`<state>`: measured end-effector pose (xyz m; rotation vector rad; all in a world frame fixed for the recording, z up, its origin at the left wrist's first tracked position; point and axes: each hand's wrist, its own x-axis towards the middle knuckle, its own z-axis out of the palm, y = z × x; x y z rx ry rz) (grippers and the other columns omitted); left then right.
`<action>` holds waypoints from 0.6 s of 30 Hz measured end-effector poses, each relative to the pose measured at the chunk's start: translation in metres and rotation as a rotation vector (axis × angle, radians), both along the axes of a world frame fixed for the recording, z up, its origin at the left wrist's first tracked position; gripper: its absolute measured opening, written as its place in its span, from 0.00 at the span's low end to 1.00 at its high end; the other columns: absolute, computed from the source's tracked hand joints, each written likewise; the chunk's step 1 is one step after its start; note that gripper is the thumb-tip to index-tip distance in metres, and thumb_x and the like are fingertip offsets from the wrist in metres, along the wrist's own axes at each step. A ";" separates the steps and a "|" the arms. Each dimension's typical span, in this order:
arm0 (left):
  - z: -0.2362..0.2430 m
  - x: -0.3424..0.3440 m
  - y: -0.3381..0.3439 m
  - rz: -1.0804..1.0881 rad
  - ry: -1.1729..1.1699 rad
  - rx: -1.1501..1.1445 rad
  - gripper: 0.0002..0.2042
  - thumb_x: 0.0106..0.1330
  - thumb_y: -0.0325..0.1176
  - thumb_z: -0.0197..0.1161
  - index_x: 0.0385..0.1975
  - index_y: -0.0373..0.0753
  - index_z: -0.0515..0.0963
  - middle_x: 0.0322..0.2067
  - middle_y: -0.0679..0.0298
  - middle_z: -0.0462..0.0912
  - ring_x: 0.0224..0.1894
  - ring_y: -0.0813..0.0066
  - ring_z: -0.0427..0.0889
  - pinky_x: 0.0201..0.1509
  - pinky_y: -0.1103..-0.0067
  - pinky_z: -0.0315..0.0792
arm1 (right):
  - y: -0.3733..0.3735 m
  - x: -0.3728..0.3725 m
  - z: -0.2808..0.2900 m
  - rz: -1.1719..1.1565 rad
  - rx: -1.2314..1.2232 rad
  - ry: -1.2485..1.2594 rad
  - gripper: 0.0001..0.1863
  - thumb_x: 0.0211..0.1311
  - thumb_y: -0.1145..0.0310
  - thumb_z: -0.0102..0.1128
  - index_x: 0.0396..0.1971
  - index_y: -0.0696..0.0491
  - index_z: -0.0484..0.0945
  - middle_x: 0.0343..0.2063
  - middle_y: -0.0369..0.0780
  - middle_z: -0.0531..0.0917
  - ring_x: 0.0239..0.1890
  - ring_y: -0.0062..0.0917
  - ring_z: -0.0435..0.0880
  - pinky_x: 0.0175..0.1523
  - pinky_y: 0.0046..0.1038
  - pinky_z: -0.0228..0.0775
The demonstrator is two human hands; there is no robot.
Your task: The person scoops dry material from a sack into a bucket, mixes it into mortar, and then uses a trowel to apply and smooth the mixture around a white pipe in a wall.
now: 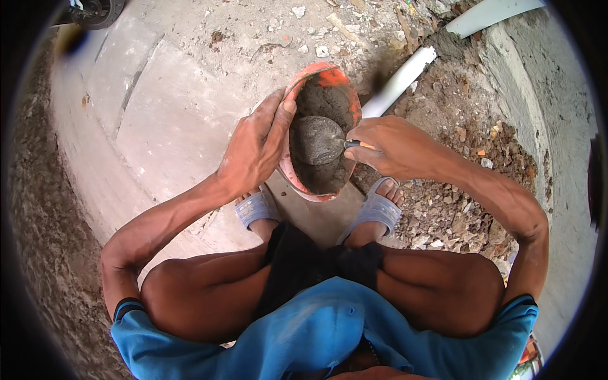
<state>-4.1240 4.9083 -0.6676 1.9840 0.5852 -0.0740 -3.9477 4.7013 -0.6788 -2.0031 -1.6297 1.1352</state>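
Note:
An orange-red bucket (340, 76) stands tilted in front of me, its inside coated with wet grey mortar (328, 178). My left hand (258, 142) grips the bucket's left rim, thumb over the edge and fingers along the outer wall. At the right rim, my right hand (394, 147) is closed round the orange and black handle of a trowel (316, 140). The trowel's rounded blade, smeared with mortar, lies inside the bucket against the mortar. Part of the handle is hidden in my right fist.
My sandalled feet (259, 208) flank the bucket on concrete paving (180, 95). Rubble and soil (456, 209) lie to the right, beside a rough wall (570, 82). A broken white pipe (402, 81) reaches toward the bucket; another white pipe (491, 16) lies beyond. A wheel (95, 12) shows far left.

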 end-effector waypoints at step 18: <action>-0.022 -0.040 0.065 0.313 0.006 0.001 0.33 0.81 0.60 0.39 0.50 0.31 0.78 0.34 0.65 0.76 0.38 0.77 0.71 0.47 0.78 0.68 | -0.087 0.073 0.058 -0.232 -0.257 0.677 0.21 0.70 0.52 0.64 0.48 0.55 0.84 0.31 0.39 0.85 0.24 0.23 0.82 0.27 0.29 0.74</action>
